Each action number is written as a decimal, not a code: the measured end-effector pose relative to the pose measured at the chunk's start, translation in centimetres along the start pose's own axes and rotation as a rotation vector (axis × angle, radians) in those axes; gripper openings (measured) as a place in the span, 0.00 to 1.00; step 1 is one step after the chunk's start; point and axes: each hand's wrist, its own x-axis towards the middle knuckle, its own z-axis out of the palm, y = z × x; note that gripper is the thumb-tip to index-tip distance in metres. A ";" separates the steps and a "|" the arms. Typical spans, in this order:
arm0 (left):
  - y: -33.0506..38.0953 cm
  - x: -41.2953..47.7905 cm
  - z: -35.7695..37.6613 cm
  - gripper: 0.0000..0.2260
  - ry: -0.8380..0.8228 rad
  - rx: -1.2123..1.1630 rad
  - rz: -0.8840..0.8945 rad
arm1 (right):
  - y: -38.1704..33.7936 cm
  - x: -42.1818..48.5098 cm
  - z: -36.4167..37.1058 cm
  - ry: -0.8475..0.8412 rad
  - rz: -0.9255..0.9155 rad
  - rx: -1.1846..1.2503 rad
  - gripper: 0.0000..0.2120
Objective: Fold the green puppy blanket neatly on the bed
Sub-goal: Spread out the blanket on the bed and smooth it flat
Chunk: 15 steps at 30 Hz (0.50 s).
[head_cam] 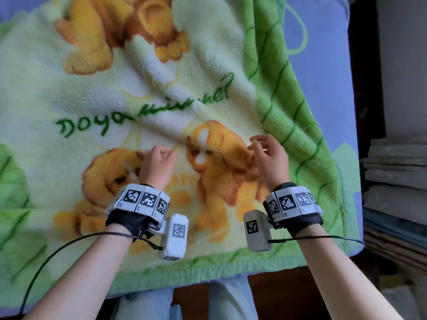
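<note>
Green puppy blanket (pixel 161 107) spread open, rumpled, on the bed (pixel 323 65); folding not started. Left hand (pixel 159 161) loosely curled, right hand (pixel 269 153) fingers apart, both empty above the middle. Next likely: grab an edge or corners, fold across.

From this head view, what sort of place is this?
Probably a home bedroom: a fluffy green puppy-print blanket lies spread over a blue-sheeted bed, with folded grey cloth stacked on shelves alongside.
</note>
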 end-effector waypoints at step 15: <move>5.5 1.0 4.1 0.10 0.052 -0.029 -0.019 | -0.2 13.4 -8.0 -0.018 -0.090 -0.413 0.22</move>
